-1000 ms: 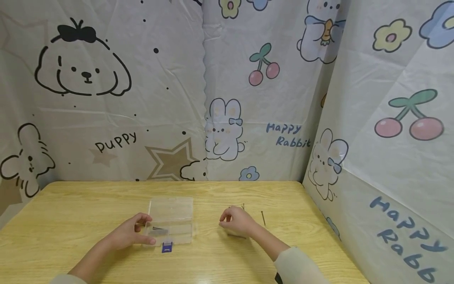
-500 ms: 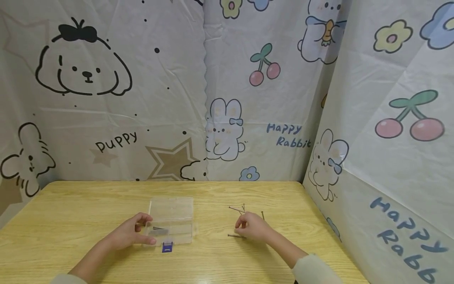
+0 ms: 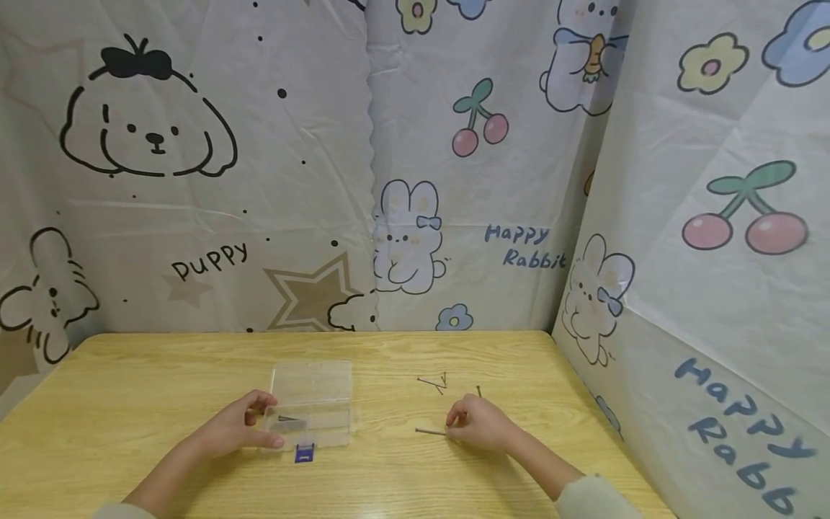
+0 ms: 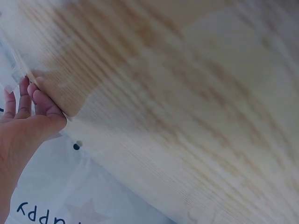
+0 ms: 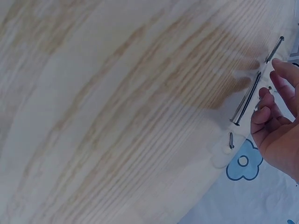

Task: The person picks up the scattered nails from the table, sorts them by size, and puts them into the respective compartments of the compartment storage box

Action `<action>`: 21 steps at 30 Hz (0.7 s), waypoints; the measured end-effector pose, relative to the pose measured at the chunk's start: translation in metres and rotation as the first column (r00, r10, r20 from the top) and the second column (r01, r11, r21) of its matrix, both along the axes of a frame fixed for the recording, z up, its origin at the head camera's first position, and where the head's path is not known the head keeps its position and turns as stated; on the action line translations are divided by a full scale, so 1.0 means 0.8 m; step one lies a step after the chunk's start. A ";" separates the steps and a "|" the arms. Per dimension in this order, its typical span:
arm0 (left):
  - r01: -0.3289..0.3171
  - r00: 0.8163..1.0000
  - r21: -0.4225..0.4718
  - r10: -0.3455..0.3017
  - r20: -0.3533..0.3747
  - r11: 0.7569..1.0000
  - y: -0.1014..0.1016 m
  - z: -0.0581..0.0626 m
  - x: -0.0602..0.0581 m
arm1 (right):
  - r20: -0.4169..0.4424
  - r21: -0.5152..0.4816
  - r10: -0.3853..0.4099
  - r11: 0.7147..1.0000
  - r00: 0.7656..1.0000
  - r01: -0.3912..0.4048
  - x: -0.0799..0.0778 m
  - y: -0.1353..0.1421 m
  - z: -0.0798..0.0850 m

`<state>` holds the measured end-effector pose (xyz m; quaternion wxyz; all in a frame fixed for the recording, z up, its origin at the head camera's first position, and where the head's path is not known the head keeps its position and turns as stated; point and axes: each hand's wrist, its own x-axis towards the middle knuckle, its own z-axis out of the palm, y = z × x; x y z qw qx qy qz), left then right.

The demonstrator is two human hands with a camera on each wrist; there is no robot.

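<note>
A clear plastic box (image 3: 329, 427) stands open on the table, its lid (image 3: 314, 380) laid back and its blue latch (image 3: 304, 453) hanging at the front. My left hand (image 3: 230, 425) grips the box's left end, thumb in front and fingers behind. A few nails (image 3: 288, 419) lie in its left part. On the right, my right hand (image 3: 481, 424) is low over the table, fingers bent, beside the right end of a lying nail (image 3: 429, 431). In the right wrist view, a long nail (image 5: 247, 99) lies by the fingertips (image 5: 261, 113); nothing is seen held.
Beyond my right hand several nails (image 3: 431, 383) lie crossed, and another nail (image 3: 479, 391) lies farther right. Printed cloth (image 3: 311, 180) hangs behind the wooden table (image 3: 194, 375) and along its right side.
My right hand has moved right and back from near the box, down to the table beside the lying nail, uncovering the crossed nails. My left hand stays on the box.
</note>
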<state>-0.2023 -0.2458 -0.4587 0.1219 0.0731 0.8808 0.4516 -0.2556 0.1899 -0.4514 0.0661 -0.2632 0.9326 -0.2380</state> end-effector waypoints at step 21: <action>0.005 1.000 0.003 -0.005 -0.004 1.000 -0.002 -0.003 0.000 | -0.015 -0.015 0.035 0.999 0.999 -0.035 0.001 -0.008 -0.008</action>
